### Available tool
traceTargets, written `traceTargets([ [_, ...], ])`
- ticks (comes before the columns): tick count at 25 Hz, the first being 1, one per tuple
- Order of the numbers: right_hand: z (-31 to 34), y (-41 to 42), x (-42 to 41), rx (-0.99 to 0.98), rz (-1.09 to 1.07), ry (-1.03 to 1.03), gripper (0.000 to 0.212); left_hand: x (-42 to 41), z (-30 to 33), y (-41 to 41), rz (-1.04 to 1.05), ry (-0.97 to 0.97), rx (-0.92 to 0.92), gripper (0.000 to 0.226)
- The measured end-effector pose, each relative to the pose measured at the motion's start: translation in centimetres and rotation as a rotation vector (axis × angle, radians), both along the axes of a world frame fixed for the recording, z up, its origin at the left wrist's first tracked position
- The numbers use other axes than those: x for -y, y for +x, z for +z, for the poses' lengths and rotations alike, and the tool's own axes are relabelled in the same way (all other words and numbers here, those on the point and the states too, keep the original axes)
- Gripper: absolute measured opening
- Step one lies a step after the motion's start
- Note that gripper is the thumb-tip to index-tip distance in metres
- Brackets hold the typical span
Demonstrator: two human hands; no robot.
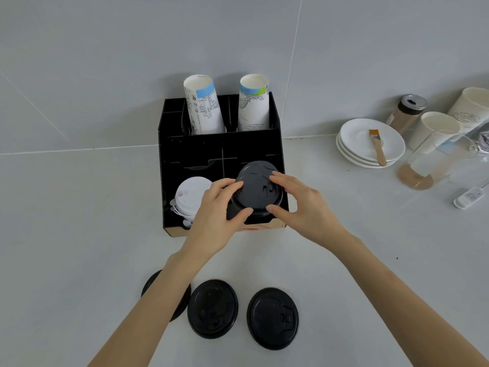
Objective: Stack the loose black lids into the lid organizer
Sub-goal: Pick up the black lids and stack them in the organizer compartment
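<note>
Gripping a black lid [255,190], both hands hide the lid organizer's [169,154] red print.

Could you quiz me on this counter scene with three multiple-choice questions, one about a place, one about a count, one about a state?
1. Where is the stack of white lids?
A. In the organizer's front left compartment
B. On the saucers
C. On the counter by the loose lids

2. How many loose black lids lie on the counter near the person?
A. One
B. Three
C. Five

3. What are the two hands doing?
A. Resting flat on the counter
B. Both gripping a black lid stack over the front right compartment
C. Holding a paper cup

Answers:
1 A: the white lids sit inside the lid organizer, left of the black ones.
2 B: one lid, a second, and a third partly hidden by the forearm.
3 B: the left hand and right hand pinch the black lid stack from both sides.
</note>
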State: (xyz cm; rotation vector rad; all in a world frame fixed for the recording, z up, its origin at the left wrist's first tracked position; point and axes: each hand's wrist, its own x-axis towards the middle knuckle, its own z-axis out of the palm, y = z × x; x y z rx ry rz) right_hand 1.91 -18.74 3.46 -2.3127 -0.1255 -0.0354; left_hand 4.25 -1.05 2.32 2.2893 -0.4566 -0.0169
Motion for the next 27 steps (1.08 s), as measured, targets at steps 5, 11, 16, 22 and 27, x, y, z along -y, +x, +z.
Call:
traceTargets([
  [5, 0.3, 3.1, 0.9, 0.006, 0.052, -0.12, 0.054, 1.2, -0.3, 2.5, 0.053, 0.003, 0.008, 0.049],
  [11, -0.7, 5.1, 1.7, -0.036, 0.075, -0.219, 0.054, 2.3, -1.7, 4.1, 0.085, 0.028, -0.027, 0.049],
  [16, -1.6, 5.4, 1.9, -0.032, 0.085, -0.265, 0.054, 2.7, -2.6, 4.3, 0.088, 0.003, -0.026, 0.047],
  [22, -2.3, 5.4, 1.5, 0.012, 0.068, -0.257, 0.049, 2.9, -2.9, 4.5, 0.102, 0.037, -0.033, 0.046],
  [27, -2.8, 4.8, 1.1, 0.039, 0.024, -0.234, 0.05, 2.8, -2.8, 4.4, 0.092, 0.065, -0.03, 0.048],
])
